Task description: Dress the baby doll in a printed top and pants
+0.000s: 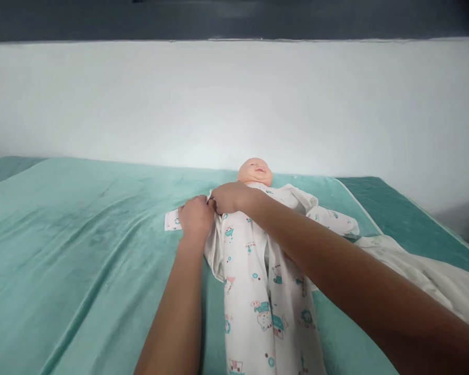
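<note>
A baby doll (255, 171) lies on its back, its head toward the wall, in a white baby outfit (250, 291) printed with small animals and boats. My left hand (196, 216) is closed on the outfit's sleeve, whose cuff (172, 221) sticks out to the left. Beside it, my right hand (230, 198) reaches across the doll's chest, its fingers closed on the cloth near the same shoulder. The fingertips of both hands meet there and partly hide the fabric. On the right, the other sleeve (336, 221) lies stretched outward.
A wrinkled green sheet (82, 250) covers the surface under the doll. White cloth (422, 271) lies bunched at the right, partly behind my right forearm. A darker green cover (414, 219) shows at the far right. The white wall (219, 104) rises behind the head end.
</note>
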A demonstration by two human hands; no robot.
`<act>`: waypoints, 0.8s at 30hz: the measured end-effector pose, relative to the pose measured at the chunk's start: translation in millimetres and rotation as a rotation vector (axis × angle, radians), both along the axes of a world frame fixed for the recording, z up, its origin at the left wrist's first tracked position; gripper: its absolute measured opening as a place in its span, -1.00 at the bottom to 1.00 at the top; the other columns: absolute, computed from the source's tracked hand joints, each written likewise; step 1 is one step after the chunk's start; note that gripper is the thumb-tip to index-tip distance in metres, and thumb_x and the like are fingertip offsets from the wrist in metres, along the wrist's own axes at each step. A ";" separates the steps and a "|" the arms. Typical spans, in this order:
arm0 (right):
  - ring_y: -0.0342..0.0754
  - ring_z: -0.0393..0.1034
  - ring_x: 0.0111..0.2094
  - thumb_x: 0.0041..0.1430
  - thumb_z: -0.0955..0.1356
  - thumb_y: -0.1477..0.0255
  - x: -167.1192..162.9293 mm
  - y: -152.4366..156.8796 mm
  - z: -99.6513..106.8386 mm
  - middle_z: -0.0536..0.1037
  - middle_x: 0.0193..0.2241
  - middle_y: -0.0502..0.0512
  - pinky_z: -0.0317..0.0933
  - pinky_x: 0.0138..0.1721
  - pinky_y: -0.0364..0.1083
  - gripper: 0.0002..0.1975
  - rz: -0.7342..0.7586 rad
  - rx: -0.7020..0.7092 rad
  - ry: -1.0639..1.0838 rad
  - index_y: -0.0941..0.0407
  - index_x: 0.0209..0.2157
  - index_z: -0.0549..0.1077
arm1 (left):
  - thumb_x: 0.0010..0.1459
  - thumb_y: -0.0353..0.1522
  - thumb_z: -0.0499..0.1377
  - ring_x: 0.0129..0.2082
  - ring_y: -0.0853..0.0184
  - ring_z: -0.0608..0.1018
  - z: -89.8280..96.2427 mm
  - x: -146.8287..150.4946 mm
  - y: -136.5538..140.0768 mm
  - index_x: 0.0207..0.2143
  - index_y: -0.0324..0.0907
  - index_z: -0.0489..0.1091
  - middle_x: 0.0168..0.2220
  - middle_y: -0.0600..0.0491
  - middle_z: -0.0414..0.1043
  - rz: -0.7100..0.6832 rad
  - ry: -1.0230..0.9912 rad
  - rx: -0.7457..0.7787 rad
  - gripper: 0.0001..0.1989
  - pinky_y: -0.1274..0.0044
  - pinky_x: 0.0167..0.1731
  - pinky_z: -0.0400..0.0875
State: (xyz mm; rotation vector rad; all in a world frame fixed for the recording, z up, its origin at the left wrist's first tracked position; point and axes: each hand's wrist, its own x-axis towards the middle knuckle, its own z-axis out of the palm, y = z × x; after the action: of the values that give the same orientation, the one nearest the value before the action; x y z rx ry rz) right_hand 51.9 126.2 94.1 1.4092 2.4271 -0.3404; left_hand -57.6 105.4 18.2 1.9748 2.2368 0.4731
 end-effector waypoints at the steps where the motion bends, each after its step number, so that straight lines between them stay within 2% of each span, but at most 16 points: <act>1: 0.11 0.50 -0.33 0.05 0.34 0.52 -0.9 2.2 -1.4 0.61 -0.34 0.19 0.21 -0.39 -0.04 -0.80 0.011 -0.006 -0.008 0.14 -0.25 0.54 | 0.28 -0.26 -0.07 -0.08 0.05 0.58 -1.0 -0.4 0.2 -0.33 -0.10 0.49 -0.25 -0.13 0.59 -0.003 0.006 0.003 -0.66 0.30 -0.09 0.33; 4: 0.09 0.48 -0.35 0.01 0.37 0.49 4.8 3.2 -3.1 0.61 -0.31 0.15 0.18 -0.39 -0.05 -0.66 0.041 0.031 0.037 0.10 -0.11 0.52 | 0.28 -0.27 -0.07 -0.09 0.05 0.58 -2.0 -1.2 -0.7 -0.31 -0.11 0.48 -0.22 -0.14 0.59 -0.002 -0.005 0.028 -0.67 0.31 -0.11 0.33; 9: 0.05 0.47 -0.29 0.11 0.34 0.33 26.4 -0.6 1.1 0.61 -0.25 0.05 0.13 -0.36 -0.08 -0.56 0.084 0.107 0.155 -0.07 0.07 0.45 | 0.30 -0.28 -0.08 -0.11 0.06 0.58 1.1 -4.7 -7.0 -0.27 -0.10 0.44 -0.15 -0.11 0.56 0.034 -0.089 0.063 -0.70 0.37 -0.24 0.34; 11: 0.03 0.46 -0.27 0.12 0.33 0.31 35.3 -1.0 4.7 0.61 -0.21 0.04 0.11 -0.36 -0.10 -0.61 0.088 0.116 0.163 -0.08 0.02 0.48 | 0.31 -0.28 -0.10 -0.12 0.07 0.57 1.9 -7.8 -9.8 -0.26 -0.10 0.42 -0.14 -0.11 0.55 0.051 -0.109 0.071 -0.70 0.38 -0.27 0.34; 13: 0.01 0.45 -0.30 0.13 0.32 0.31 44.6 -1.6 9.2 0.60 -0.21 0.05 0.08 -0.38 -0.10 -0.73 0.078 0.121 0.145 -0.04 -0.12 0.51 | 0.33 -0.29 -0.12 -0.12 0.07 0.57 1.9 -11.4 -12.0 -0.24 -0.11 0.42 -0.12 -0.12 0.54 0.062 -0.117 0.075 -0.67 0.37 -0.28 0.34; 16: -0.02 0.43 -0.34 0.13 0.30 0.36 60.5 -5.7 17.2 0.59 -0.29 0.05 0.05 -0.40 -0.08 -0.84 0.022 0.198 0.174 0.01 -0.28 0.50 | 0.34 -0.29 -0.17 -0.11 0.04 0.57 0.5 -15.7 -14.1 -0.21 -0.14 0.42 -0.11 -0.15 0.54 0.068 -0.116 0.045 -0.63 0.33 -0.26 0.36; 21: -0.02 0.39 -0.38 0.08 0.34 0.39 82.1 -19.2 31.3 0.56 -0.43 0.01 0.05 -0.38 -0.07 -0.89 -0.141 0.262 0.256 0.01 -0.36 0.52 | 0.33 -0.30 -0.15 -0.08 0.03 0.58 -0.5 -19.4 -15.3 -0.25 -0.14 0.46 -0.13 -0.20 0.56 0.097 -0.126 -0.070 -0.62 0.33 -0.24 0.39; 24: -0.02 0.38 -0.38 0.07 0.34 0.39 82.5 -23.2 32.2 0.55 -0.44 0.00 0.06 -0.37 -0.07 -0.90 -0.143 0.262 0.300 0.00 -0.36 0.52 | 0.29 -0.31 -0.07 -0.09 -0.02 0.58 2.8 -22.5 -16.9 -0.23 -0.14 0.45 -0.12 -0.22 0.56 0.117 -0.134 -0.122 -0.70 0.31 -0.26 0.39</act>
State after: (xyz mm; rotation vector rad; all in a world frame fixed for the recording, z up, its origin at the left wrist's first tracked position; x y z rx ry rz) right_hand 134.4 103.0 126.4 1.7606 2.6951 -0.2923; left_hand -80.2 88.6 21.0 1.7090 2.2491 0.4546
